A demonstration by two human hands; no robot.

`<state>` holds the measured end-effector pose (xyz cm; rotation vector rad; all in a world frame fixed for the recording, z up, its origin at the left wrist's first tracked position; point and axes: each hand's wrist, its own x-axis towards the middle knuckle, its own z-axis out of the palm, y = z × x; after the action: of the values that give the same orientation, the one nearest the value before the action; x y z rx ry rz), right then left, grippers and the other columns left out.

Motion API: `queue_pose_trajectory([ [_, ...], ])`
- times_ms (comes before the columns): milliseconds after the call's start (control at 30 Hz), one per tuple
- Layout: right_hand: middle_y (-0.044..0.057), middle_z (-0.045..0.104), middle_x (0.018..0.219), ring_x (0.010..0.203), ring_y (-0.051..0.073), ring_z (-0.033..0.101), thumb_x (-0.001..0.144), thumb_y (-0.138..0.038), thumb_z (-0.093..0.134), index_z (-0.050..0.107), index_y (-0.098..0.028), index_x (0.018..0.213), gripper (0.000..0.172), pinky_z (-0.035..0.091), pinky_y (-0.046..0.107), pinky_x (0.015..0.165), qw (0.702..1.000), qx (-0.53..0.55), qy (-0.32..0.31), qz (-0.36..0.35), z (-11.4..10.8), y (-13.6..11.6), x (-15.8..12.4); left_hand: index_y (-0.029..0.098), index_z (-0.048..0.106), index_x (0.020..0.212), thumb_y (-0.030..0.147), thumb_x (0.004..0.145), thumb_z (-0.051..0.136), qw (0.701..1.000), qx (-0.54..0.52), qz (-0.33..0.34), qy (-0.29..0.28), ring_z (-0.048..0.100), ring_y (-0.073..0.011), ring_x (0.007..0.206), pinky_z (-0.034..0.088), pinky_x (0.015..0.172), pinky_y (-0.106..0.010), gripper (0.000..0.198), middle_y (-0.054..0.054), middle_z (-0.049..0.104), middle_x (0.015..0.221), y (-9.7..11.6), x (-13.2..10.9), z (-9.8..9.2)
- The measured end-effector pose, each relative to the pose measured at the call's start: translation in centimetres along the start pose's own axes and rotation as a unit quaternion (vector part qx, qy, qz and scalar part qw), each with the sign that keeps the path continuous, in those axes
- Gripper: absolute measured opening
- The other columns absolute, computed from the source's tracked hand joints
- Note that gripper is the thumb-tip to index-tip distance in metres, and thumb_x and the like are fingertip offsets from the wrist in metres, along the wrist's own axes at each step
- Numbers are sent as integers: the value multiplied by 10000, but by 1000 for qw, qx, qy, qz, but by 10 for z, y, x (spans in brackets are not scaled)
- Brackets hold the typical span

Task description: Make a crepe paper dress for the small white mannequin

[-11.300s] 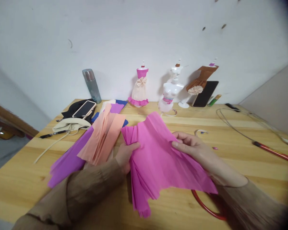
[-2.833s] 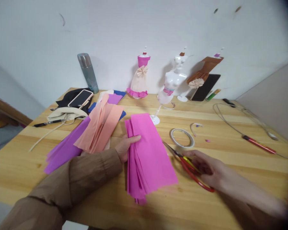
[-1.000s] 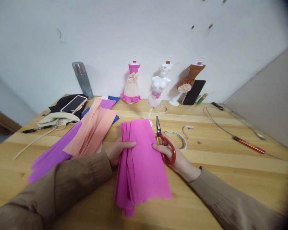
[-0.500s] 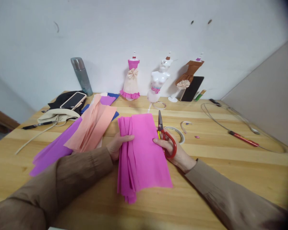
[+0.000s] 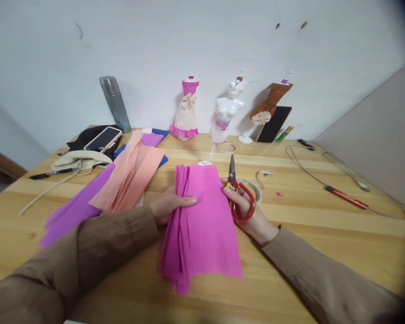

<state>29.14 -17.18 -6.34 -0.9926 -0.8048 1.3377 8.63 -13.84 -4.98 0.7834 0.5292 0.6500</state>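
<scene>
My left hand (image 5: 171, 203) is closed on the folded left side of a magenta crepe paper sheet (image 5: 211, 225), thumb lying across the front. The sheet hangs down toward me, its left side in several layered folds. At the sheet's upper right edge my right hand (image 5: 248, 213) grips red-handled scissors (image 5: 245, 202), their dark blades pointing up and away from me. The right fingertips are right by the paper edge; whether they also pinch it I cannot tell. Behind the sheet stands a white mannequin (image 5: 227, 110) with a pink and blue band at its waist.
Peach paper (image 5: 135, 173) and purple paper (image 5: 77, 202) lie at the left, near a phone (image 5: 103, 138) and a flask (image 5: 115, 103). Two dressed mannequins, one in pink and cream (image 5: 188, 108), one in brown (image 5: 270, 101), flank the white one. A tape roll (image 5: 257, 191) and a red tool with a cord (image 5: 347, 197) lie right.
The scissors and right hand have shifted slightly right, and the thumb now sits off the paper's face. The magenta sheet's lower edge has swung and spread a little. The view has shifted slightly.
</scene>
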Motion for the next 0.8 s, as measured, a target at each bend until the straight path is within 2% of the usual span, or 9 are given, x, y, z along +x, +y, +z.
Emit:
queue_pose_trajectory([
  [100, -18, 697, 831, 712, 173, 636, 579, -326, 874, 656, -255, 900, 394, 487, 297, 652, 1000, 19, 12, 12, 0, 0, 2, 106, 697, 1068, 170, 649, 837, 1000, 20, -4, 0, 683, -335, 1023, 505, 959, -493, 447, -191, 705, 1136, 0, 1, -2],
  [233, -56, 628, 687, 563, 117, 549, 543, -294, 894, 657, -259, 930, 455, 440, 257, 548, 999, 22, 34, 15, 0, 1, 2, 106, 667, 1155, 158, 664, 826, 1000, -15, -5, 5, 679, -316, 1048, 507, 974, -475, 519, -194, 697, 1164, 1, 1, -1],
  [333, -56, 619, 676, 561, 117, 543, 534, -289, 894, 651, -257, 936, 472, 426, 252, 533, 998, 25, 50, 7, 1, 1, 0, 108, 665, 1170, 150, 675, 817, 1000, -9, 10, -1, 672, -321, 1070, 501, 991, -481, 520, -194, 692, 1180, 0, 0, -1],
  [533, -30, 663, 789, 634, 148, 591, 572, -318, 874, 632, -262, 961, 461, 462, 285, 589, 1000, -21, 13, -14, 2, 2, 0, 92, 663, 1167, 163, 664, 830, 1000, 0, 10, 22, 665, -348, 1090, 494, 1001, -508, 535, -214, 681, 1199, 2, -1, 4],
  [700, -59, 594, 646, 513, 118, 506, 607, -331, 855, 611, -261, 1006, 472, 379, 255, 481, 998, -41, 29, -30, -5, 2, 3, 114, 667, 1184, 151, 709, 798, 999, -31, 35, 6, 642, -333, 1153, 495, 1017, -468, 494, -196, 675, 1234, 2, -2, 7],
  [800, -46, 619, 689, 552, 134, 543, 636, -351, 836, 597, -268, 1051, 486, 427, 274, 522, 998, -61, 9, -26, -8, 1, 1, 113, 686, 1144, 150, 699, 804, 998, -43, 32, 25, 651, -334, 1136, 499, 1012, -476, 462, -186, 696, 1198, 1, -2, 7],
])
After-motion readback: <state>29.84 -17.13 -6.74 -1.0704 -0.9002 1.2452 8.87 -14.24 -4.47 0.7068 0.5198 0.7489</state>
